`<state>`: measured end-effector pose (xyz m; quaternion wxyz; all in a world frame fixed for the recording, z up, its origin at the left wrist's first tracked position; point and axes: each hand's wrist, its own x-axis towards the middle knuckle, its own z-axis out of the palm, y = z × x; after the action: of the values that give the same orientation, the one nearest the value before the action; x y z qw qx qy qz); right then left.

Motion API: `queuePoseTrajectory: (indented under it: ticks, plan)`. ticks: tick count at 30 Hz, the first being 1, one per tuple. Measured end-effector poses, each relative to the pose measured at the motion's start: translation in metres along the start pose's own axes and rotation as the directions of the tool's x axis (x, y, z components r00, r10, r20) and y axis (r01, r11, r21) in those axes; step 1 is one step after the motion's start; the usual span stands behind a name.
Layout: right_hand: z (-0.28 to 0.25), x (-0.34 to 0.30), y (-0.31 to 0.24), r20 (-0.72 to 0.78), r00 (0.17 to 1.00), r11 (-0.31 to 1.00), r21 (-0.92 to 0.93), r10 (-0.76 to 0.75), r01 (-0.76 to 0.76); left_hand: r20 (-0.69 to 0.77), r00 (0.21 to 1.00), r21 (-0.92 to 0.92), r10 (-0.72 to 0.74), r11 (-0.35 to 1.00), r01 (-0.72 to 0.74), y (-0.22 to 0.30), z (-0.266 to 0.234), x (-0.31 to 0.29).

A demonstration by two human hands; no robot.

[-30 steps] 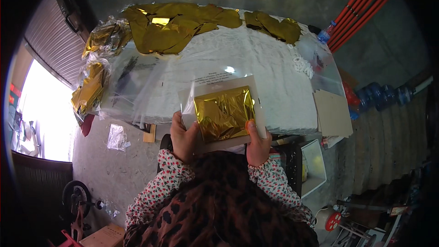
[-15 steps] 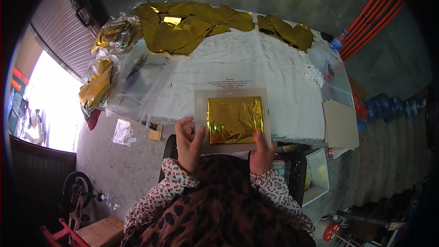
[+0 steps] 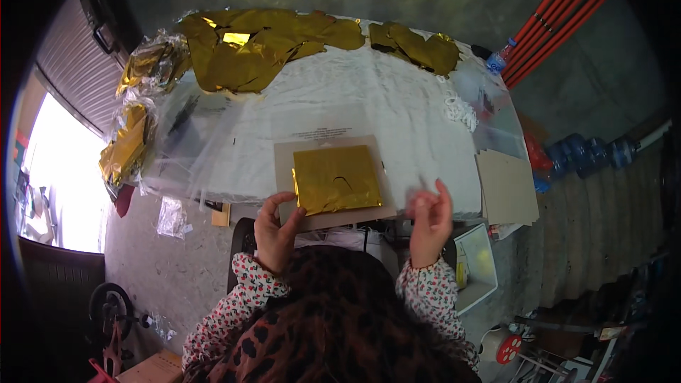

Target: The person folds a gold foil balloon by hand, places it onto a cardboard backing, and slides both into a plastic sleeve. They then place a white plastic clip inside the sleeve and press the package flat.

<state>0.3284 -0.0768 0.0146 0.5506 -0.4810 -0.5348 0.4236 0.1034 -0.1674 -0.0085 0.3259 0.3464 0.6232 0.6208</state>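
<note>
A folded gold foil sheet (image 3: 333, 177) lies on a grey-beige cardboard square (image 3: 285, 163) at the table's near edge. Beyond the cardboard's far edge stretches a clear plastic bag (image 3: 333, 117) with small print. My left hand (image 3: 273, 234) grips the cardboard's near left corner, its thumb beside the foil's corner; how far the fingers reach underneath is hidden. Just right of the cardboard, my right hand (image 3: 430, 227) is raised and touches neither piece. Its fingers are apart, a little smeared by motion, and nothing shows in them.
Loose gold foil (image 3: 248, 57) spreads along the far edge of the white-covered table (image 3: 418, 142). Bagged foil (image 3: 128, 142) and clear bags (image 3: 191, 149) lie left. To the right are stacked cardboard sheets (image 3: 505, 188), white cord (image 3: 460, 113) and a bottle (image 3: 501, 57). A white bin (image 3: 477, 269) stands below.
My right hand has let go of the foil and cardboard and moved right. The foil looks smoother and, with the cardboard, sits slightly tilted. The whole view has shifted a little.
</note>
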Motion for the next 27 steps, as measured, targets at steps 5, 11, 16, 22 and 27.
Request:
queuePoseTrajectory:
  ticks: [5, 11, 16, 22, 27]
  plan:
    - [0.025, 0.040, -0.022, 0.547, 0.765, 0.705, -0.390, -0.339, 0.592, -0.005, 0.998, 0.062, 0.062, 0.996, -0.061, 0.005, 0.014, 0.001]
    - [0.051, 0.058, 0.009, 0.719, 0.691, 0.484, -0.580, -0.075, 0.655, 0.031, 0.999, 0.235, -0.012, 0.972, 0.005, 0.004, 0.010, 0.003]
    - [0.055, 0.057, 0.010, 0.723, 0.688, 0.450, -0.593, -0.069, 0.668, 0.146, 0.963, 0.140, -0.226, 0.969, 0.206, 0.025, 0.003, 0.005]
    - [0.054, 0.058, 0.010, 0.722, 0.688, 0.453, -0.591, -0.073, 0.668, 0.285, 0.888, 0.275, -0.361, 0.918, 0.285, 0.061, -0.002, 0.007]
    - [0.054, 0.058, 0.005, 0.728, 0.684, 0.464, -0.587, -0.056, 0.663, 0.463, 0.875, 0.777, -0.139, 0.539, -0.326, 0.057, -0.025, 0.016]
